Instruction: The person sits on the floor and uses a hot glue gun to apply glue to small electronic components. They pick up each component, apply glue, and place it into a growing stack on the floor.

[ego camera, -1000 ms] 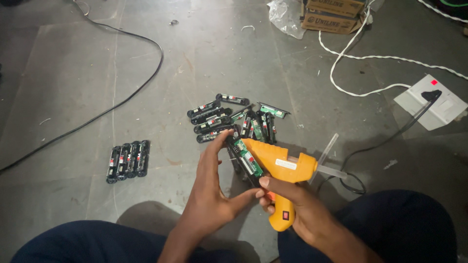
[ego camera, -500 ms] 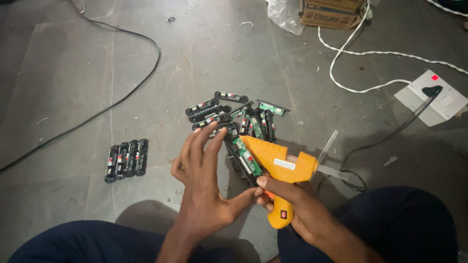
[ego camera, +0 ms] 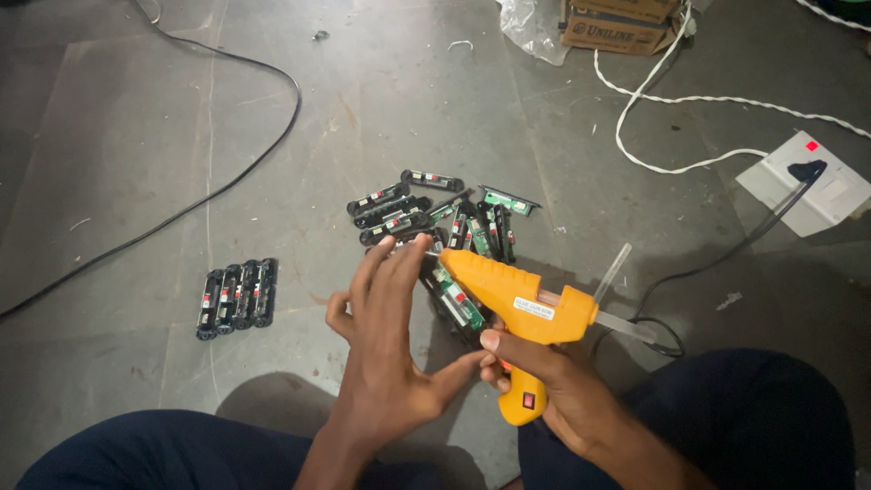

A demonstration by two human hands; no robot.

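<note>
Head view: your right hand [ego camera: 553, 386] grips the orange glue gun [ego camera: 517, 304] at centre. Your left hand [ego camera: 390, 345], fingers spread, steadies a green board [ego camera: 454, 295]; keep fingertips off the nozzle.

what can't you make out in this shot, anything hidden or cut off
Head view only:
- Glue gun nozzle tip: covered by the left hand, so contact with the small green board is unclear.
- Gun trigger and grip: wrapped by the right hand.
- Cardboard box: cut off by the top edge.
- Black cable: runs off the left edge.
- Parts in the pile: too small to identify.
</note>
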